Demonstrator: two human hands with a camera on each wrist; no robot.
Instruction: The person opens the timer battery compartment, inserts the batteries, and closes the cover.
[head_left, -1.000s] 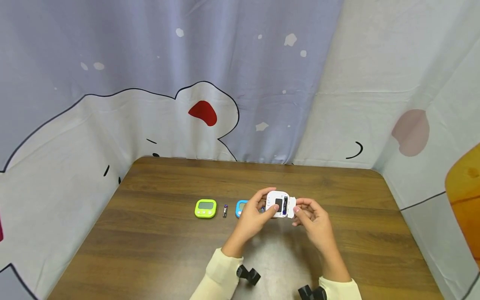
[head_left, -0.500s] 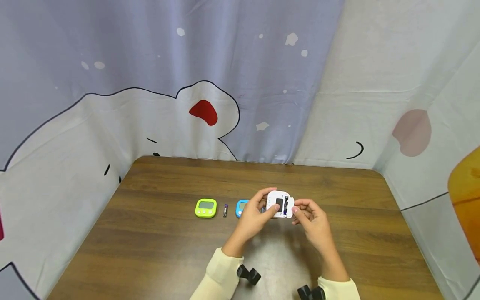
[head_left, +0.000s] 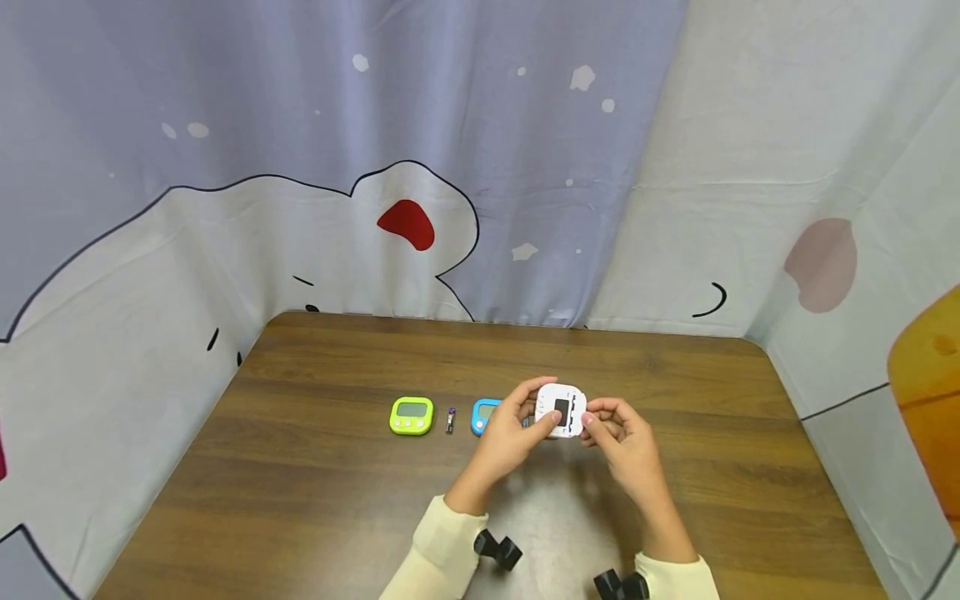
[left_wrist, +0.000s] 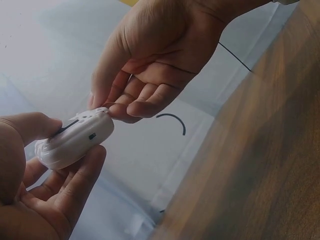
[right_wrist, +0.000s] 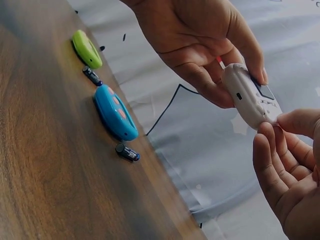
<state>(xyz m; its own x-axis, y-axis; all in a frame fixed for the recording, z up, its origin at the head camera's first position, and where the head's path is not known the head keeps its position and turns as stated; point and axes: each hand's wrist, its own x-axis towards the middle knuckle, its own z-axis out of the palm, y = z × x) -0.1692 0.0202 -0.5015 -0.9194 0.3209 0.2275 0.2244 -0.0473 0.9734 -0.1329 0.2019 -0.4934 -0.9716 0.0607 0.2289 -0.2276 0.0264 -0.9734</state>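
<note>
A white digital timer (head_left: 561, 403) is held above the table, its back with a dark square patch facing up. My left hand (head_left: 501, 440) grips its left side, thumb on the back and fingers beneath, as the left wrist view also shows. At the opposite edge, my right hand (head_left: 628, 446) pinches the battery cover (head_left: 577, 419) between thumb and fingers. The cover lies over the battery slot, with dark marks showing there; whether it is fully seated I cannot tell. In the right wrist view both hands meet at the timer's rounded body (right_wrist: 243, 97).
On the wooden table (head_left: 337, 508) lie a green timer (head_left: 411, 423), a small battery (head_left: 450, 421), and a blue timer (right_wrist: 112, 112) partly behind my left hand. Another battery (right_wrist: 128, 152) lies beyond the blue timer. A patterned curtain (head_left: 525, 167) hangs behind the table.
The battery cover has slid left onto the timer, covering the battery that showed in the slot. My right hand has moved slightly left with it; the left hand keeps its grip.
</note>
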